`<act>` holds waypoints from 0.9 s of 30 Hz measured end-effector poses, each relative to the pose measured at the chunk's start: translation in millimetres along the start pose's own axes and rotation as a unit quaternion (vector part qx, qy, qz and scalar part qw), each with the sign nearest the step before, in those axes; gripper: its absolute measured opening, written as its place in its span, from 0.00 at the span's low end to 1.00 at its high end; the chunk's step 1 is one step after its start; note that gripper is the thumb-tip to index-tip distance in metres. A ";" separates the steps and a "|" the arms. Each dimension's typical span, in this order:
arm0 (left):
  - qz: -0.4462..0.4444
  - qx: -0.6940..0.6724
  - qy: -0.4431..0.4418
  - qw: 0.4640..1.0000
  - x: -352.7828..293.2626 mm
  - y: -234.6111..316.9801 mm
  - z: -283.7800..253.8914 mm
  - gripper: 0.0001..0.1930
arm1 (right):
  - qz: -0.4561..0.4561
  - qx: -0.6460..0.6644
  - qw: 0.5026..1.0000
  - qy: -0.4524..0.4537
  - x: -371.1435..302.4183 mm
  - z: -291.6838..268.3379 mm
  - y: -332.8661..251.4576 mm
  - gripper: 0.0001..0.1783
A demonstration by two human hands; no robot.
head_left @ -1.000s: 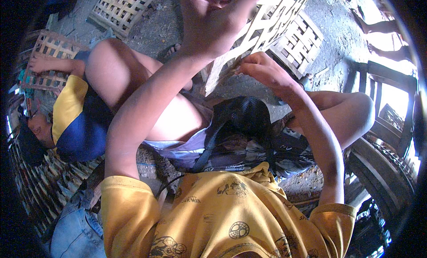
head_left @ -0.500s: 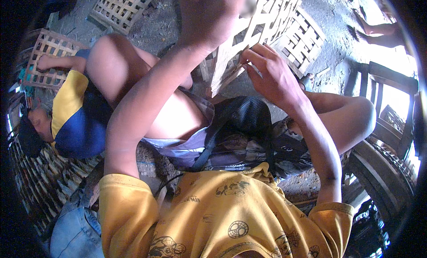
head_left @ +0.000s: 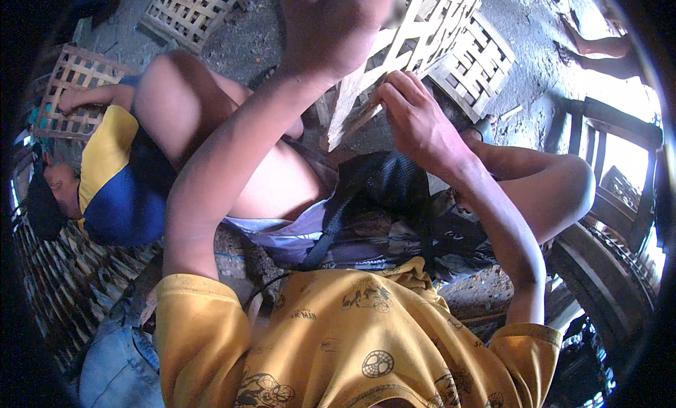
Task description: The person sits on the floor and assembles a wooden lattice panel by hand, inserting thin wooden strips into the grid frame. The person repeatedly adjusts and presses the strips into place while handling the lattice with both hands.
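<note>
A woven crate of pale slats (head_left: 415, 45) stands tilted in front of me, with a wooden edge strip (head_left: 339, 119) along its near corner. My left hand (head_left: 338, 31) is at the top edge of the view over the crate's left side. Its fingers run out of the picture, so what it holds is hidden. My right hand (head_left: 415, 119) is at the crate's near side, fingers curled and pinched together beside the end of a thin lower slat (head_left: 365, 116). Whatever lies between those fingertips is too small to make out.
Another woven panel (head_left: 475, 66) lies on the floor behind my right hand. Further woven panels (head_left: 193, 14) sit at the far left. To my left a person in a blue and yellow shirt (head_left: 116, 190) rests a hand on a lattice panel (head_left: 88, 77). A wooden frame (head_left: 620, 126) stands at right.
My right hand has turned, and its fingers have curled in more tightly and shifted slightly left. The crate's near corner has moved a little left. The person at left has lifted their head slightly.
</note>
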State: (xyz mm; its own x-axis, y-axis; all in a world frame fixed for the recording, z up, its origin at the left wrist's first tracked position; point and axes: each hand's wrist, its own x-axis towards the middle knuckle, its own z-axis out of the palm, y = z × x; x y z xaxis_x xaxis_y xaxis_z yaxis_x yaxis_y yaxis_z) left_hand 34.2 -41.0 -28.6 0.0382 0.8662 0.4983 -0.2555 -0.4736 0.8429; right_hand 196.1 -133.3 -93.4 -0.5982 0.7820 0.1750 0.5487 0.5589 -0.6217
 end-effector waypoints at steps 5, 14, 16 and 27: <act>-0.016 -0.006 -0.002 1.000 -1.3 0.3 -0.3 0.10 | 0.047 0.039 0.997 0.041 -1.9 8.6 -2.6 0.06; -0.003 -0.022 0.001 1.000 -2.9 -1.2 2.7 0.10 | 0.218 0.185 0.958 0.004 -1.9 2.0 -2.7 0.09; 0.008 -0.012 -0.010 1.000 -2.8 -1.7 1.9 0.10 | 0.254 0.203 0.945 -0.027 -0.2 -1.1 -2.5 0.10; -0.023 -0.023 0.026 0.999 0.2 -3.5 1.2 0.10 | 0.375 0.321 0.867 -0.070 1.1 -4.6 0.0 0.15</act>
State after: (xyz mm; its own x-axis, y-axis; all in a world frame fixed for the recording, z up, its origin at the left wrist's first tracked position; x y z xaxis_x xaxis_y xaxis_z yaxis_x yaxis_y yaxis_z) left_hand 36.3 -39.3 -31.2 0.0016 0.8940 0.4481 -0.2979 -0.4273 0.8536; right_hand 198.2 -131.2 -89.8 -0.3035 0.7931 -0.5281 0.4023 -0.3958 -0.8255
